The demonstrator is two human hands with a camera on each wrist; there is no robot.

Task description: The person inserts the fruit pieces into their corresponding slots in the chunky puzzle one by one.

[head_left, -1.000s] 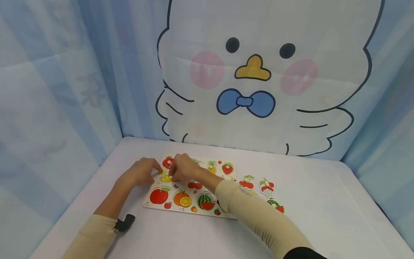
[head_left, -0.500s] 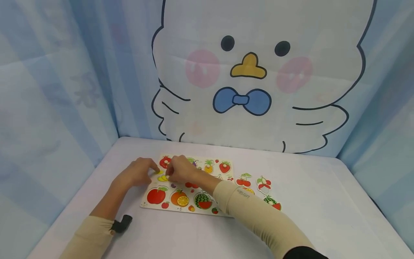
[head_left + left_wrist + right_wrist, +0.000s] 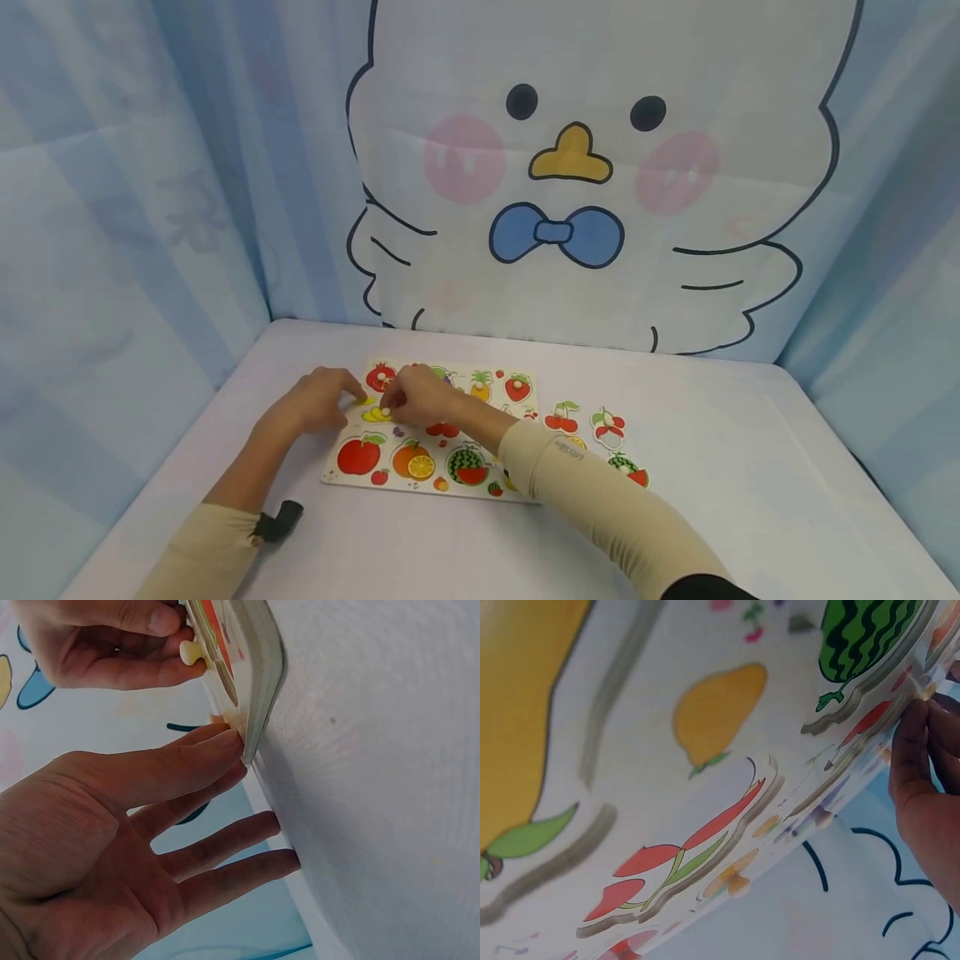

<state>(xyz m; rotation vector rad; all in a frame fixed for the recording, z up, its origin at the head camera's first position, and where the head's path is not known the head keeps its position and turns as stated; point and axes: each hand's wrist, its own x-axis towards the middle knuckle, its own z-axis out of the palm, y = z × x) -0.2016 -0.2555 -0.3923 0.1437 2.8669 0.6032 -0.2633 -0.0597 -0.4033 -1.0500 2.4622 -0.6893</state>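
A fruit peg puzzle board (image 3: 405, 487) lies on the white table. My right hand (image 3: 423, 396) reaches across it and pinches the small round knob (image 3: 191, 652) of a banana puzzle piece (image 3: 375, 414) near the board's left side. In the right wrist view, the thumb and fingers of that hand come together at the far side of the board. My left hand (image 3: 311, 404) is at the board's left edge. The left wrist view has its thumb and index fingertips touching the board corner, while the other fingers stretch straight towards the table.
Right of the board lie loose fruit pieces: cherries (image 3: 562, 419), a red-and-green piece (image 3: 608, 427) and a watermelon (image 3: 628, 471). An apple (image 3: 358, 457), an orange (image 3: 412, 461) and a strawberry (image 3: 518, 387) show on the board. A printed curtain (image 3: 570, 292) hangs behind the table.
The whole head view has shifted slightly, so the scene sits a little further left. Both hands keep nearly the same place on the board, with the right still at the banana piece.
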